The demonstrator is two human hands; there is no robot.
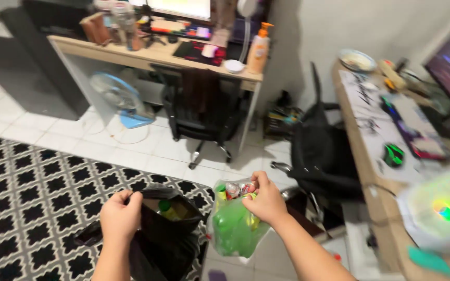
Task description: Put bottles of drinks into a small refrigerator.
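My left hand (120, 216) grips the rim of a black rubbish bag (165, 242), holding its mouth apart; a green-capped bottle and other waste show inside. Just to its right, my right hand (266, 200) is closed on the top of a clear plastic bag (233, 224) stuffed with green wrappers and small cans. The clear bag hangs beside the black bag's opening, touching or nearly touching its edge. Both bags hover above the edge of a black-and-white patterned rug (32, 192).
A black office chair (201, 112) stands tucked at a wooden desk (152, 54) at the back, with a blue floor fan (118, 99) to its left. A second black chair (321, 153) sits by a long desk (371, 151) on the right. White tiles (147, 148) lie between.
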